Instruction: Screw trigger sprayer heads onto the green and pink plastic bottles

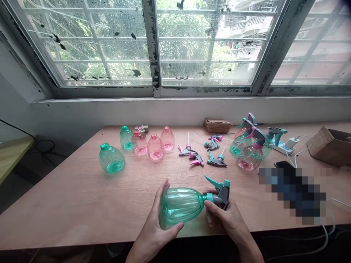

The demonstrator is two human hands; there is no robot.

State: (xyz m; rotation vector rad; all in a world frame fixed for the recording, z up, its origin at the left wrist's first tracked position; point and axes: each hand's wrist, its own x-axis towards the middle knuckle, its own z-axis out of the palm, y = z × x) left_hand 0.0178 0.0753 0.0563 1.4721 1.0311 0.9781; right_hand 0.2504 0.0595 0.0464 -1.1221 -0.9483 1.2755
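Note:
A green see-through spray bottle (pixel 182 205) lies on its side in the air near the table's front edge, its neck to the right. My left hand (pixel 157 223) cups its base, thumb below and fingers above. At the neck, my right hand (pixel 226 217) grips the collar of the grey and green spray head (pixel 221 193), with the thumb on the near side. The head sits at the bottle's mouth; whether it is fully tight I cannot tell. Behind lie several loose spray heads (pixel 196 159), pink or green with grey. Some of my right fingers are hidden behind the bottle.
Headless bottles stand at the left, among them a green one (pixel 112 160) and a pink one (pixel 155 148). Bottles with heads (pixel 249 157) cluster at the right by a power strip (pixel 282 148). A cardboard box (pixel 333 146), a brown packet (pixel 217 126) and a blurred dark patch (pixel 298 193) are also there.

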